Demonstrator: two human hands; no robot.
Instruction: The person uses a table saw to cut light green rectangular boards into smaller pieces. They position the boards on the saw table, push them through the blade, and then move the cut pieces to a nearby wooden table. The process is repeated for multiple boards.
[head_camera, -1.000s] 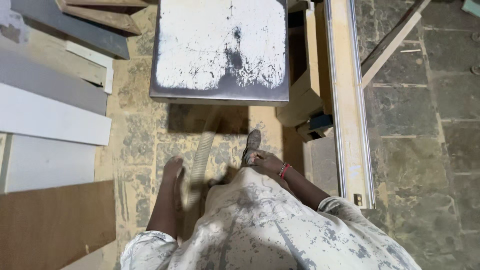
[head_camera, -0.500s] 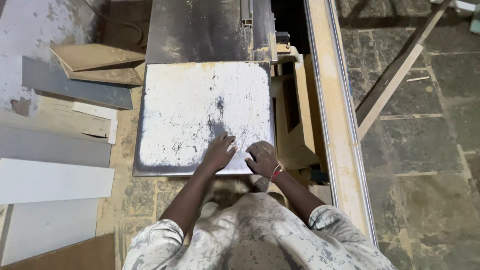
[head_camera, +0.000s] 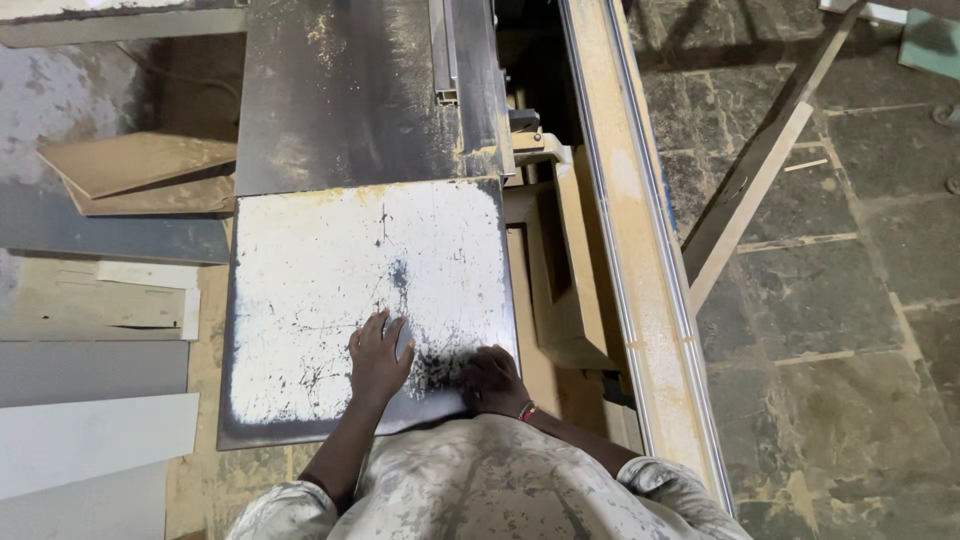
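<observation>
Both hands rest on the near end of a worn, white-scuffed board (head_camera: 360, 300). The left hand (head_camera: 378, 352) lies flat with fingers spread, palm down on the surface. The right hand (head_camera: 490, 378), just right of it at the board's near right corner, is curled with the fingers drawn together; whether it grips the edge cannot be told, since the knuckles hide the fingertips. The board lies flat under both palms. It is nearly square, its slightly longer axis running away from the hands, and its far edge meets a dark machine table (head_camera: 350, 95) that carries on ahead in the same line.

Both forearms and the board's near edge are partly covered by the person's pale, speckled shirt (head_camera: 490, 485). A red band at the right wrist is only partly visible.

Right of the right hand runs a long pale rail (head_camera: 640, 250), with wooden blocks (head_camera: 570, 280) between it and the board, and a stone floor (head_camera: 860, 300) beyond. Left of the left hand lie stacked grey and white panels (head_camera: 95, 400), cut off by the picture's edge.

Compared with half a second ago, the hands sit lower on the board and further apart, and more of the dark table shows ahead.
</observation>
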